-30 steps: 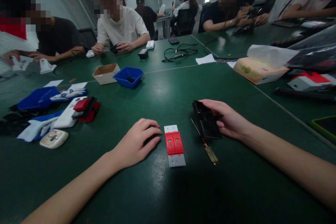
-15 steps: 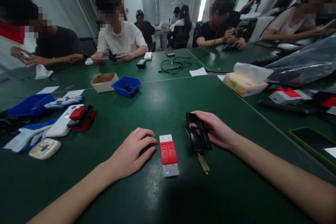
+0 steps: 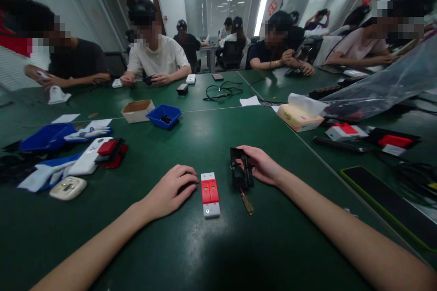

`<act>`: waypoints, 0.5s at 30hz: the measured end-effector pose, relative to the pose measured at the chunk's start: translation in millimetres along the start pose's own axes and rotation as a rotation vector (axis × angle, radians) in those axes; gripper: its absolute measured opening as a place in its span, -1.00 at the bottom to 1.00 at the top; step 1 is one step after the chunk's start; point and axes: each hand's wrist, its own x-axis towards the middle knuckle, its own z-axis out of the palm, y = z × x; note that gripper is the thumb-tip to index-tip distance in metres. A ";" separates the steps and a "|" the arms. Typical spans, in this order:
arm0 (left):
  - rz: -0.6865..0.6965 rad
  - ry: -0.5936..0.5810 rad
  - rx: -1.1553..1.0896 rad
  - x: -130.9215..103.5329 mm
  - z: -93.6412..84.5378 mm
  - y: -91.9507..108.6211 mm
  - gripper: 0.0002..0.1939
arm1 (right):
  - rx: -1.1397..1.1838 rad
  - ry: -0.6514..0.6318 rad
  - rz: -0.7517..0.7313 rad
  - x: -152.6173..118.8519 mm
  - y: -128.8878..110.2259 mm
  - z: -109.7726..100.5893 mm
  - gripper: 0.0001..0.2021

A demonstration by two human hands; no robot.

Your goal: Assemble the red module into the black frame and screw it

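Observation:
My left hand [image 3: 177, 189] rests on the green table with its fingers loosely curved and the thumb apart, holding nothing. Just right of its fingertips lies a red-and-white two-pole surge protector [image 3: 209, 193] with two small green windows. My right hand [image 3: 264, 166] grips a black plastic housing [image 3: 236, 177] by its right side; the hollow side faces me, and some fingers are hidden behind it. Below the housing, the yellowish clear handle of what looks like a screwdriver [image 3: 247, 203] lies on the table, its front part covered by the housing.
At left are a white earbud case [image 3: 68, 188], gloves [image 3: 90, 133], a red-and-black device [image 3: 111, 152] and a blue tray [image 3: 48, 136]. Ahead stand a cardboard box [image 3: 138, 111] and a blue bin [image 3: 164, 117]. A tissue pack [image 3: 300, 112] and a green-edged phone [image 3: 385, 204] are at right. Several people sit around.
The head view has shifted, so most things on the table appear further left. In my right hand the black housing has turned slightly. My left hand stays beside the surge protector.

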 end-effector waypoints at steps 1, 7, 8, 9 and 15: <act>0.003 0.005 -0.001 0.3 -0.5 0.4 -0.75 | -0.010 -0.013 0.000 1.1 1.3 -1.5 -0.73; -0.009 0.008 -0.008 0.7 -1.7 2.2 -0.74 | -0.068 -0.067 -0.026 -0.5 4.0 -1.1 -0.73; -0.011 0.010 -0.010 0.3 -1.7 2.1 -0.73 | -0.079 -0.075 -0.031 -1.4 3.3 0.5 -0.73; -0.012 0.008 -0.007 -0.1 -1.8 1.7 -0.73 | -0.089 -0.080 -0.035 -2.1 2.5 2.4 -0.71; -0.062 0.010 0.020 -2.2 -4.5 -6.9 -0.68 | -0.135 -0.095 -0.030 -4.6 -2.8 13.5 -0.55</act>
